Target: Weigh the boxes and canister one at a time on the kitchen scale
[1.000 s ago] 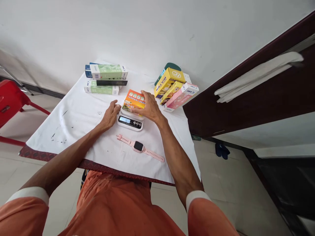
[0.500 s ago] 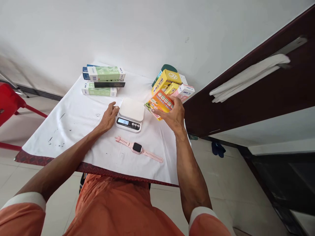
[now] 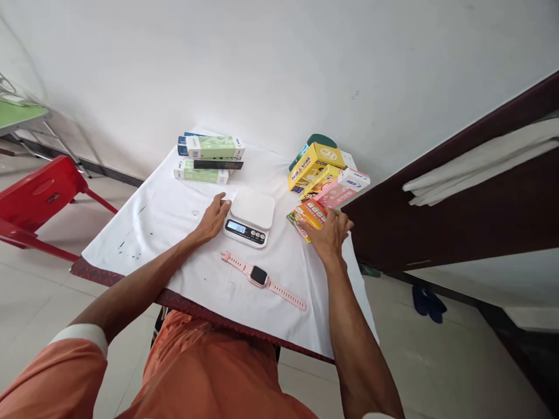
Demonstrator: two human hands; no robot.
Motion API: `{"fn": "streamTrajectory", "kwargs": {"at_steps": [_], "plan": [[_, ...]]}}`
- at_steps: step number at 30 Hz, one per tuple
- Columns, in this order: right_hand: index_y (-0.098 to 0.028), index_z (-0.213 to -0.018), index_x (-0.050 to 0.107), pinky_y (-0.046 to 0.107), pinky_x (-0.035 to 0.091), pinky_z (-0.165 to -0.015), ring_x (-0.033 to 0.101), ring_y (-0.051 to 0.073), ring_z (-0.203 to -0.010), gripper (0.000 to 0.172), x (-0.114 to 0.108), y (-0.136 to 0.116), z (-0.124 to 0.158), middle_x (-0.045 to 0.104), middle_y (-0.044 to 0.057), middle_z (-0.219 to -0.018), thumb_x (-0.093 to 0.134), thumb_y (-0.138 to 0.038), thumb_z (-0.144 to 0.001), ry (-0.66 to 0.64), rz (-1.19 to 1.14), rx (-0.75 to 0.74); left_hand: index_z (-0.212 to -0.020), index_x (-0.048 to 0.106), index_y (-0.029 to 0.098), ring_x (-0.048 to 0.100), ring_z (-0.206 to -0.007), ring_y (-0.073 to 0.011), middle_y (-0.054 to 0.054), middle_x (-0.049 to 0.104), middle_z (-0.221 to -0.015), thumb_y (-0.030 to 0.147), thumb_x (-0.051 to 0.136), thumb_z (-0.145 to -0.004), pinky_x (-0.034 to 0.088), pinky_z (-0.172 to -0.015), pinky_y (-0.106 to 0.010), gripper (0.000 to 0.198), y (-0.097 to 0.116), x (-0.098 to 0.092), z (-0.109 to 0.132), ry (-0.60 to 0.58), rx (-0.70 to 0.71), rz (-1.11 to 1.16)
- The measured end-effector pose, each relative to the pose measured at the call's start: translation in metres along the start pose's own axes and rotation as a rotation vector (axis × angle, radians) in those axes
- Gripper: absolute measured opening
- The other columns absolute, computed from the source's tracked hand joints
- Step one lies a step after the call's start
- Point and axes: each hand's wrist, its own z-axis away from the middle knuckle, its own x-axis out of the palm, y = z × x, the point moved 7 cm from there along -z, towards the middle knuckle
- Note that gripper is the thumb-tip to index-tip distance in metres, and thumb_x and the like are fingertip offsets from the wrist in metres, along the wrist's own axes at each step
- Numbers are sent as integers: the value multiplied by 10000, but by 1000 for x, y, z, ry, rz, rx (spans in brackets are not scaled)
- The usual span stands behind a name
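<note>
A white digital kitchen scale [image 3: 252, 209] lies on the cloth-covered table with its display lit and its platform bare. My left hand [image 3: 213, 216] rests against the scale's left side, fingers loosely stretched out. To the right, my right hand [image 3: 331, 234] grips an orange and yellow box [image 3: 312, 214], thumb on the near side and fingers over the far right. The box is low at the tabletop, in front of a pink and white box [image 3: 345, 189]. A pink smartwatch [image 3: 258, 276] lies flat, strap spread, in front of the scale.
Yellow boxes [image 3: 311, 166] and a dark green rounded container [image 3: 322, 139] stand by the wall. Several long green, black and blue cartons [image 3: 216, 148] are stacked at the back left. A red chair [image 3: 48, 198] stands left; a white towel [image 3: 489, 160] hangs right.
My right hand has lowered the orange and yellow box beside the other boxes. The scale's reading has changed. My left hand stays by the scale, while the camera view has shifted.
</note>
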Motion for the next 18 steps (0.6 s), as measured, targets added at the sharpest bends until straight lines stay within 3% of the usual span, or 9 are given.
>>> {"fn": "streamTrajectory", "kwargs": {"at_steps": [3, 6, 9, 11, 14, 18], "plan": [[-207, -1257, 591, 660, 403, -1063, 465, 445, -1326, 575, -14, -38, 14, 587, 235, -1389, 742, -563, -831, 146, 15, -170, -1542, 434, 113, 678, -1165, -290, -192, 677, -1303, 556, 426, -1046, 540, -1037, -484, 665, 10, -2, 3, 10, 30, 15], [-228, -1041, 597, 517, 501, -975, 620, 335, -1078, 364, -10, -65, 28, 687, 157, -1106, 605, -579, -945, 118, -211, -269, -1541, 421, 141, 678, -1147, -273, -193, 658, -1339, 533, 499, -1033, 557, -995, -465, 646, 36, -13, 7, 47, 114, -8], [-265, -846, 510, 386, 531, -765, 603, 231, -740, 378, 14, -64, 35, 632, 36, -770, 522, -617, -984, -36, -465, -120, -1550, 409, 197, 659, -1179, -271, -185, 632, -1400, 553, 572, -1010, 566, -992, -459, 667, 73, -34, 9, 81, 219, -94], [-278, -786, 467, 348, 503, -662, 550, 197, -614, 410, 31, -54, 38, 554, -20, -632, 528, -636, -975, -127, -612, 32, -1570, 392, 229, 646, -1197, -274, -170, 622, -1421, 573, 588, -1003, 567, -1005, -459, 691, 97, -53, 1, 99, 271, -168], [-279, -736, 436, 297, 437, -540, 499, 158, -518, 432, 47, -40, 40, 506, -51, -563, 576, -630, -945, -189, -830, 211, -1600, 362, 235, 602, -1270, -305, -164, 584, -1467, 578, 628, -981, 538, -1057, -483, 756, 126, -81, -28, 152, 339, -328], [-260, -720, 481, 265, 402, -500, 496, 135, -502, 417, 47, -37, 38, 535, -47, -568, 632, -591, -925, -198, -930, 224, -1583, 390, 163, 475, -1430, -418, -225, 508, -1521, 566, 776, -868, 398, -1181, -570, 907, 140, -94, -93, 184, 346, -638]]}}
